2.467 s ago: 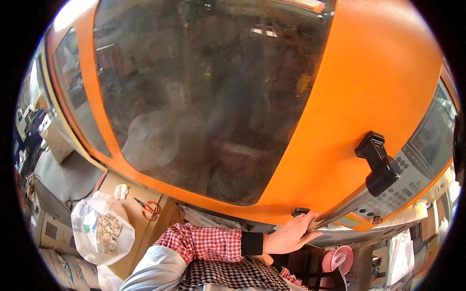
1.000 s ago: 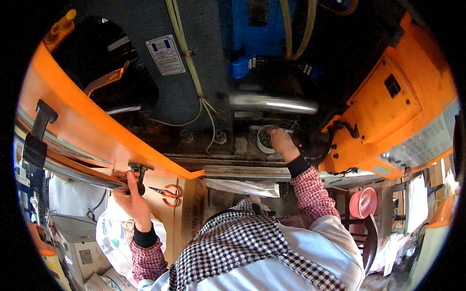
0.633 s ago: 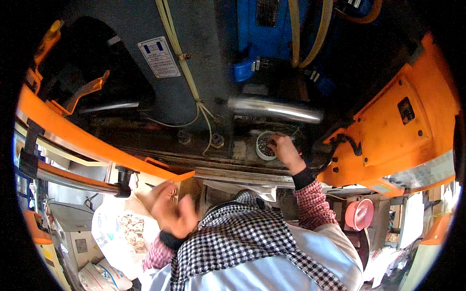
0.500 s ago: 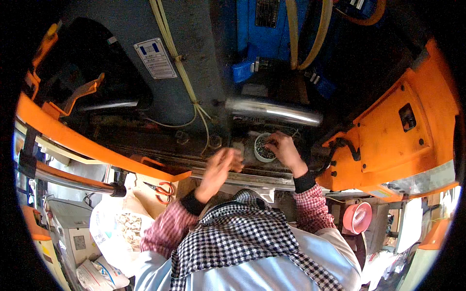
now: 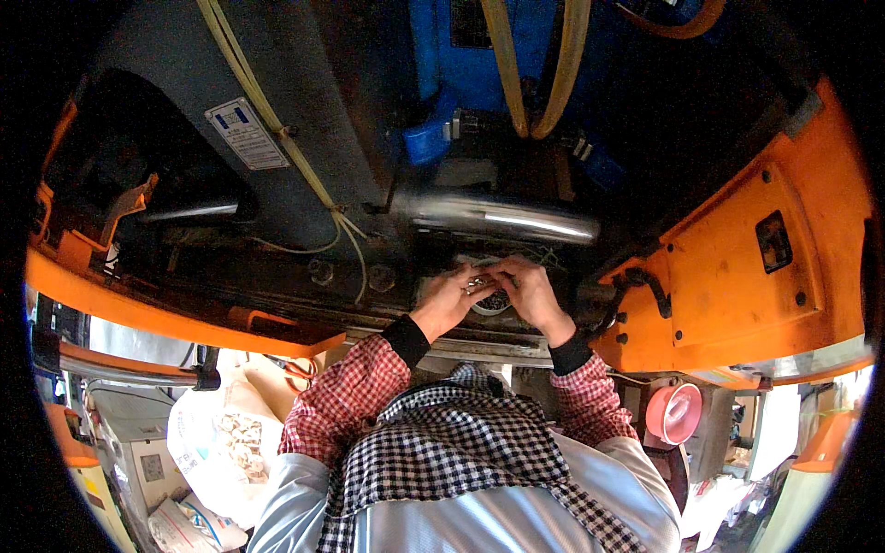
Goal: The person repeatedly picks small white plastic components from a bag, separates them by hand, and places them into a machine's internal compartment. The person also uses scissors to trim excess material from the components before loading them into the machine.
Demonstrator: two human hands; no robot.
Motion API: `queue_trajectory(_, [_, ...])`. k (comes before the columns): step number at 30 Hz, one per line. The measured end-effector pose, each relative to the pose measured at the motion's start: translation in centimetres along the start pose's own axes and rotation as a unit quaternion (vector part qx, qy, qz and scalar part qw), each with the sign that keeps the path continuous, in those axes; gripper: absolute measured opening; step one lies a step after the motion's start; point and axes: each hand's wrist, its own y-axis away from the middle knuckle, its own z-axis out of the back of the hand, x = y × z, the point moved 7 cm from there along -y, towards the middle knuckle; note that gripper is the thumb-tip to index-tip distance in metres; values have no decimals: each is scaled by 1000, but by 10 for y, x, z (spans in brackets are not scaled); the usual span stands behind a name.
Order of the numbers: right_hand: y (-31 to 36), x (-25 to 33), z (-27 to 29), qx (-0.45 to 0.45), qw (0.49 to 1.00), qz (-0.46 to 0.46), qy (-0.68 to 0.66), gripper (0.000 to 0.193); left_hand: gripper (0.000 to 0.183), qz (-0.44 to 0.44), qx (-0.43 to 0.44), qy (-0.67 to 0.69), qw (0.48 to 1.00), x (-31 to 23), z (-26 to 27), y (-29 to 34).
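Observation:
Both hands meet above a small pale bowl (image 5: 489,311) of tiny dark and shiny metal pieces, largely hidden by my fingers. My left hand (image 5: 446,302) is closed, palm turned inward, with small shiny metal parts (image 5: 477,285) showing at its fingers. From the right, my right hand (image 5: 527,293) reaches over the bowl with bent fingers, its fingertips touching or nearly touching those of the left. What the right fingertips pinch is too small to make out. The bowl stands on the dark machine bed, beneath a shiny metal bar (image 5: 516,219).
Orange machine guards flank me, a panel (image 5: 747,267) at right and a rail (image 5: 175,313) at left. A pink bowl (image 5: 675,413) stands at lower right. At lower left, a white sack (image 5: 212,452) holds many small pieces, near orange-handled scissors (image 5: 302,369). Yellowish hoses (image 5: 525,74) hang above.
My left hand has moved right and come up to the bowl, joining the right hand. The right hand has lifted slightly from the bowl's contents. The view has shifted a little.

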Motion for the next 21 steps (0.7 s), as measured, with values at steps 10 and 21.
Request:
queue_trajectory(10, [20, -35, -26, 20, 989, -16, 144, 24, 21, -43, 42, -121, 991, -17, -6, 17])
queue_trajectory(21, [13, -4, 18, -79, 985, -10, 154, 13, 21, -230, 6, -580, 782, -18, -24, 11])
